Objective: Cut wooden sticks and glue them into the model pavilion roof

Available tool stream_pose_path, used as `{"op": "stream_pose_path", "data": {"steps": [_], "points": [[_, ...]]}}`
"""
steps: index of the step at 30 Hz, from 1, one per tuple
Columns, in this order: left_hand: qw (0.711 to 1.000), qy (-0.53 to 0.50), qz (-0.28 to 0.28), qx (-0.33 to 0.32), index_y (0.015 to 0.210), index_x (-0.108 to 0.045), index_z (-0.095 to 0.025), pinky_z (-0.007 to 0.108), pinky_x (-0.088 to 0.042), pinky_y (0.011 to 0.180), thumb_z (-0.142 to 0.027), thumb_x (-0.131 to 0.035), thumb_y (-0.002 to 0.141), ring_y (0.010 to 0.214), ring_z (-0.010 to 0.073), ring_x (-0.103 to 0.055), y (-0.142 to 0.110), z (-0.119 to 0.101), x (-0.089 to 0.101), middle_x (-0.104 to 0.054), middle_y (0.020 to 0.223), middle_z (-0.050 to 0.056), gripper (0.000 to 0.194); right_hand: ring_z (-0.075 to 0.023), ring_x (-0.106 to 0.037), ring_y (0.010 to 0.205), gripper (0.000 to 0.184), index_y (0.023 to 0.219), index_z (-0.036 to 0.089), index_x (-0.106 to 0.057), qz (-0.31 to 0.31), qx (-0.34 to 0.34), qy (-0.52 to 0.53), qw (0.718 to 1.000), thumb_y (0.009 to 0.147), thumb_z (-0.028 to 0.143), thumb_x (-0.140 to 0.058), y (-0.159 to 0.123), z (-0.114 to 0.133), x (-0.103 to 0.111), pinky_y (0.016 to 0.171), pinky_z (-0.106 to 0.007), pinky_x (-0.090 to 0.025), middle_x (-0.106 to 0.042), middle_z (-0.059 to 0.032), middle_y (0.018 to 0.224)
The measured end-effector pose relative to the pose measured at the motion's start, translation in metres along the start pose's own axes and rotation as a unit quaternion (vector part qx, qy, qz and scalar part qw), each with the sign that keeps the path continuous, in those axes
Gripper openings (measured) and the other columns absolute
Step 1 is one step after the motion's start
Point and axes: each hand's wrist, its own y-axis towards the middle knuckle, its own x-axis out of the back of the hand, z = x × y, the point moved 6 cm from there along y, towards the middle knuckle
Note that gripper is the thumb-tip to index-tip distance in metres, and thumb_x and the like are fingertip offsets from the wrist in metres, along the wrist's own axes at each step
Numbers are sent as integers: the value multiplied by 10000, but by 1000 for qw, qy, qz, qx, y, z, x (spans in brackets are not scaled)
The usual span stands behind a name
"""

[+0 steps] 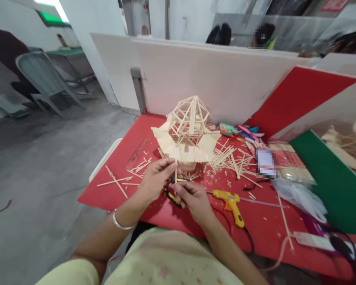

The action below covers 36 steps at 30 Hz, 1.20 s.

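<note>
Pinching a thin wooden stick [176, 173] in both hands: upper end caught between thumb and finger of the left hand [154, 178], lower end at the closed fingertips of the right hand [195, 199]. Held roughly upright in the gap between the two, above the red counter [103, 198]. Worn on the left wrist, a silvery bracelet [115, 218]. Partly hidden beneath the hands, a tool with black-and-yellow handles [171, 196].

Just beyond the hands, a domed stick model [192, 122] with flat panels flaring out around its lower part. Left of the left hand, a few loose sticks [115, 183], some crossed. Just right of the right hand, a yellow glue gun [230, 202] on its side, and past it a thin pale rod [264, 203]. Ahead and to the right, a jumbled pile of sticks [233, 160].

Farther right of the hands, a clear plastic bag [302, 198], a wrapped packet [293, 164] and a green board [332, 182]. Behind the model, tall white boards [210, 75], with a red board [302, 95] leaning to the right. Far off to the left, a person [6, 51] beside a plastic chair [44, 77].
</note>
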Motion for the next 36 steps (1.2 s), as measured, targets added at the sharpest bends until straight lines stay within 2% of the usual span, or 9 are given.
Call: {"op": "stream_pose_path", "data": {"steps": [2, 4, 7, 10, 13, 21, 28, 32, 36], "points": [[999, -35, -6, 23, 965, -693, -160, 230, -501, 544, -361, -725, 796, 577, 115, -620, -7, 20, 3, -654, 727, 11, 264, -115, -548, 516, 323, 919, 218, -729, -16, 17, -103, 994, 913, 487, -550, -18, -15, 9, 505, -238, -440, -668, -9, 674], [998, -48, -8, 38, 951, -692, -150, 217, -486, 504, -366, -728, 792, 546, 106, -610, -13, 35, 7, -639, 714, 7, 270, -172, -629, 663, 317, 978, 240, -737, -72, 66, -246, 964, 926, 472, -526, -41, -23, 27, 614, -290, -501, -712, -51, 791], [996, -58, -17, 61, 936, -694, -142, 183, -405, 417, -365, -746, 771, 468, 67, -540, -19, 49, 13, -632, 707, 6, 282, -234, -651, 871, 301, 1064, 242, -727, -170, 125, -455, 865, 929, 423, -527, -76, -26, 55, 787, -363, -512, -718, -107, 963], [994, -68, -24, 77, 957, -699, -143, 160, -301, 381, -343, -738, 781, 424, 29, -452, -22, 59, 17, -637, 707, 10, 269, -266, -607, 975, 329, 1154, 200, -686, -190, 106, -605, 766, 928, 380, -529, -97, -30, 70, 881, -412, -475, -682, -133, 1061], [993, -74, -28, 83, 960, -704, -148, 162, -251, 381, -341, -725, 791, 412, 14, -397, -24, 71, 19, -648, 719, 18, 257, -265, -582, 960, 335, 1153, 169, -670, -168, 91, -665, 722, 939, 365, -504, -101, -32, 68, 861, -406, -468, -670, -132, 1065], [990, -66, -39, 122, 923, -690, -158, 171, -242, 383, -368, -728, 786, 405, 14, -360, -40, 100, 28, -624, 695, 1, 253, -244, -575, 957, 347, 1192, 159, -631, -133, 128, -643, 743, 967, 358, -459, -62, -19, 28, 860, -370, -451, -667, -121, 1050], [989, -58, -65, 121, 898, -678, -155, 173, -290, 416, -391, -723, 791, 402, 16, -363, -50, 104, 43, -602, 656, -14, 263, -259, -555, 1018, 404, 1330, 189, -545, -66, 120, -664, 735, 949, 309, -486, -11, -43, 12, 888, -383, -432, -632, -137, 1124], [985, -70, -95, 123, 966, -692, -154, 173, -264, 394, -401, -753, 752, 394, 15, -342, -53, 102, 52, -608, 662, -9, 333, -254, -580, 982, 458, 1392, 158, -482, -91, 120, -654, 741, 962, 311, -445, -13, -50, 17, 817, -357, -466, -618, -147, 1103], [985, -81, -95, 117, 952, -693, -163, 170, -213, 381, -404, -759, 745, 391, 7, -323, -53, 102, 56, -612, 679, -6, 325, -219, -622, 937, 493, 1434, 187, -446, -73, 157, -608, 775, 979, 374, -426, -39, -37, 15, 740, -304, -495, -622, -134, 1132]]}}
